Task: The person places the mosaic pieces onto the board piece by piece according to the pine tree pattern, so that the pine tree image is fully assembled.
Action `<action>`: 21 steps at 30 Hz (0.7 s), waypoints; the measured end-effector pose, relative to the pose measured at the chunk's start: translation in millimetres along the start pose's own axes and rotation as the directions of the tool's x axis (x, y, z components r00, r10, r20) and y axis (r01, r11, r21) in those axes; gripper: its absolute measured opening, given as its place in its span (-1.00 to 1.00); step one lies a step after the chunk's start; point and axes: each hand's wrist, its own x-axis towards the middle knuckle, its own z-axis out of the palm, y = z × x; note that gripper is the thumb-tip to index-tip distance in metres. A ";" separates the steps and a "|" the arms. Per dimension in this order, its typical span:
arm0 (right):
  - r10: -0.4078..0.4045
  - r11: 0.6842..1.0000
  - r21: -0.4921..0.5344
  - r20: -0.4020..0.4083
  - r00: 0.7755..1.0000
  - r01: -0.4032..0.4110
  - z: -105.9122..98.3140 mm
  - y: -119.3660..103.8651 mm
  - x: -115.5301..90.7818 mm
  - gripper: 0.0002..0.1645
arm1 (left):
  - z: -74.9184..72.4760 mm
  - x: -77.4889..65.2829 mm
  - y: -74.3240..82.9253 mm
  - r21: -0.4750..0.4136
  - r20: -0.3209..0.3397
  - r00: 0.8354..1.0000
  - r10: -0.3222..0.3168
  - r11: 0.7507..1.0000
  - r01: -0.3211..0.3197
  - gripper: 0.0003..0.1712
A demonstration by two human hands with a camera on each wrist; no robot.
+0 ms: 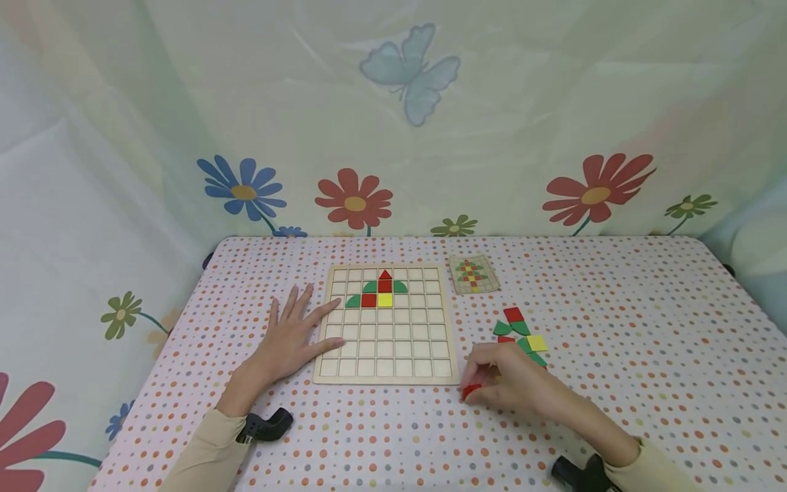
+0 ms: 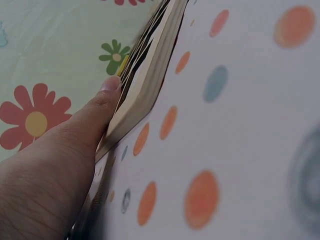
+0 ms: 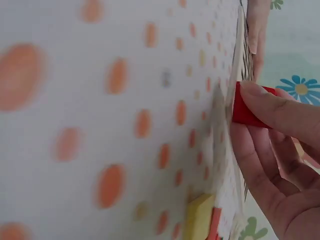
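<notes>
A wooden grid board (image 1: 386,380) lies on the table between both hands. Near its top sit a red triangle (image 1: 384,275), green quarter-round tiles (image 1: 353,301), red square tiles (image 1: 369,301) and a yellow square tile (image 1: 384,301). My left hand (image 1: 289,345) lies spread at the board's left side, thumb and forefinger over the frame; its thumb shows against the edge in the left wrist view. Close to the board's lower right corner, my right hand (image 1: 507,379) pinches a red square tile (image 3: 247,107) between thumb and fingers.
Loose red, green and yellow tiles (image 1: 537,343) lie right of the board, partly hidden behind my right hand. A small pattern card (image 1: 473,275) with a similar coloured figure is beside the board's upper right corner. A dotted cloth (image 1: 381,437) covers the table.
</notes>
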 end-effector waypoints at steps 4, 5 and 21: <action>-0.030 1.000 -0.013 -0.058 0.998 0.029 -1.7 -4.8 26.4 -0.77 | 0.3 0.2 -0.8 0.002 0.004 1.000 -0.002 1.000 0.002 -0.08; -0.039 0.999 -0.017 -0.074 0.997 0.038 -2.1 -5.0 34.2 -0.77 | 0.2 0.1 -0.8 0.000 0.004 1.000 -0.003 1.000 0.003 -0.09; -0.020 0.998 -0.069 -0.235 0.972 0.004 -1.0 2.4 132.3 -0.85 | 1.0 1.1 -0.7 -0.002 -0.009 1.000 0.004 1.000 -0.004 -0.09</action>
